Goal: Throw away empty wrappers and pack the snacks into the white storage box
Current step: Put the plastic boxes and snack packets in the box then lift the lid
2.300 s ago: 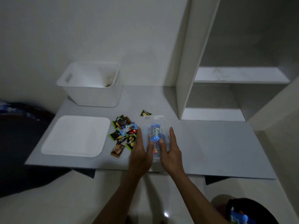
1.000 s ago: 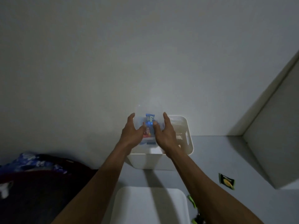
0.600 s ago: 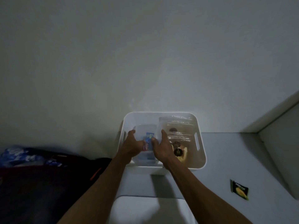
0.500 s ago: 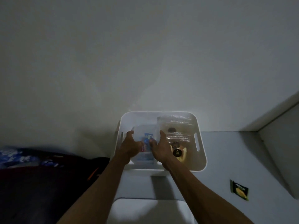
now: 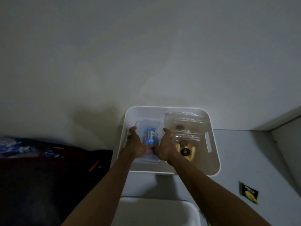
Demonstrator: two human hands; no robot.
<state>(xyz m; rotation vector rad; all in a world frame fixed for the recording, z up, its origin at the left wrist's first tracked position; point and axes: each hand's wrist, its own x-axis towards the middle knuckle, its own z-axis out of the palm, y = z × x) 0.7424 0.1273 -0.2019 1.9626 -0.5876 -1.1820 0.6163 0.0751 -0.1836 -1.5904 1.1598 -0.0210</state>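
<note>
Head view: left hand [image 5: 136, 145] and right hand [image 5: 164, 146] grip the clear tub [image 5: 147, 128] between them, one per long side, low in the white box's [image 5: 215, 162] left half, blue snack [image 5: 150, 134] lengthwise inside, bags [image 5: 185, 128] just right.

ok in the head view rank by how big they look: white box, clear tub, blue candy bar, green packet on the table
1. white box
2. clear tub
3. and 4. blue candy bar and green packet: look alike, and the packet is nearer the camera, so unranked.
</note>
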